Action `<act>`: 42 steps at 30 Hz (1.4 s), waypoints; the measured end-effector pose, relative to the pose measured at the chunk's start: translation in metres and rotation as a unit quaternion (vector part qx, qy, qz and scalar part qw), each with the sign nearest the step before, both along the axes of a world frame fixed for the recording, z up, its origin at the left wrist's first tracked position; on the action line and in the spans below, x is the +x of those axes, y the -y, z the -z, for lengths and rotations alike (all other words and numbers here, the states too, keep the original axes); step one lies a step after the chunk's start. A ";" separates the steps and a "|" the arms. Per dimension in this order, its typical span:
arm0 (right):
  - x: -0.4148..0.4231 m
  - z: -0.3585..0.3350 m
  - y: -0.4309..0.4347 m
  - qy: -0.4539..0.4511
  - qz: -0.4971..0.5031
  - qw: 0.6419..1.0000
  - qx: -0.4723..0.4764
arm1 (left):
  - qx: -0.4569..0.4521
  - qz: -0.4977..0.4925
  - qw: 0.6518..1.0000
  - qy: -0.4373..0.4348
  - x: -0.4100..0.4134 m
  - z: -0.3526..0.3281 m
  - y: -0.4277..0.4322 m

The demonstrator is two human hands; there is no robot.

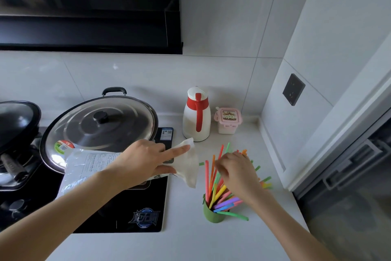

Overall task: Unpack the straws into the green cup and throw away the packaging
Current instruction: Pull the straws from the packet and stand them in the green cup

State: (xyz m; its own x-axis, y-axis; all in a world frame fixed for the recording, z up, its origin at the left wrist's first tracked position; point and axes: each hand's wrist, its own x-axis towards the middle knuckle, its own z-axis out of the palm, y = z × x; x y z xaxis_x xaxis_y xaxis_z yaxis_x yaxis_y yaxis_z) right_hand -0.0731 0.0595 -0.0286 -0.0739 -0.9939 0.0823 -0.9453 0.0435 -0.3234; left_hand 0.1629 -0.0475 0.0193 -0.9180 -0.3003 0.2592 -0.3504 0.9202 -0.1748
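A small green cup [212, 214] stands on the white counter, packed with several coloured straws [213, 184] that fan out up and to the right. My right hand [237, 173] sits among the straw tops with its fingers curled around some of them. My left hand [143, 163] is over the edge of the hob and pinches a clear, empty plastic packaging bag [189, 165], which hangs crumpled to the right of the hand. One green straw [234, 216] leans low out of the cup toward the right.
A black induction hob [127, 214] holds a wok under a steel lid [101, 125], with a silvery printed bag [84, 167] leaning on it. A white and red thermos [196, 117] and a pink lidded box [228, 121] stand at the back. A wall rises on the right.
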 end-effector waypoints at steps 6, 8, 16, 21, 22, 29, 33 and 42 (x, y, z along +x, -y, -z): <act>0.034 -0.020 0.019 0.758 0.181 0.627 0.012 | -0.163 0.061 0.976 0.129 -0.028 -0.048 0.016; 0.040 -0.020 0.027 0.838 0.179 0.514 0.043 | -0.186 0.107 0.964 0.159 -0.042 -0.067 0.019; 0.054 -0.020 0.041 0.913 0.086 0.390 0.088 | -0.232 0.123 0.913 0.311 -0.091 -0.105 0.005; 0.052 -0.016 0.037 0.914 0.144 0.365 0.108 | -0.275 0.118 0.889 0.345 -0.095 -0.104 0.007; 0.052 -0.014 0.036 0.914 0.146 0.363 0.109 | -0.282 0.119 0.885 0.349 -0.095 -0.105 0.007; 0.051 -0.017 0.032 0.892 0.102 0.425 0.113 | -0.290 0.129 0.888 0.332 -0.091 -0.115 0.012; 0.037 -0.028 0.027 0.833 0.080 0.539 0.095 | -0.278 0.142 0.909 0.276 -0.075 -0.119 0.021; -0.027 -0.042 -0.011 0.638 0.078 0.762 0.080 | -0.172 0.085 0.973 0.126 -0.017 -0.088 0.043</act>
